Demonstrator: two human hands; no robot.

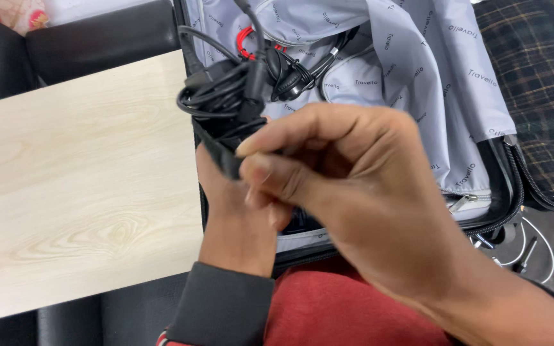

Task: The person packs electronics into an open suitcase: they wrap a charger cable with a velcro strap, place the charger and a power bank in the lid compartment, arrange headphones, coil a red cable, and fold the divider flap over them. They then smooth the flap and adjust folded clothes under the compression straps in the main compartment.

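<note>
Here we see a bundle of coiled black cables at 11 o'clock from centre, over the open suitcase's grey lining. The left hand grips it from below, fingers closed around it. The right hand pinches a strand at its edge. At 9 o'clock lies a pale wooden table.

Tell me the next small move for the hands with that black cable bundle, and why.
Probably lower the coiled black cable bundle into the open grey-lined suitcase. The left hand grips it from below, the right hand pinches near its strap, and it hangs right over the lining beside a black headset.
</note>
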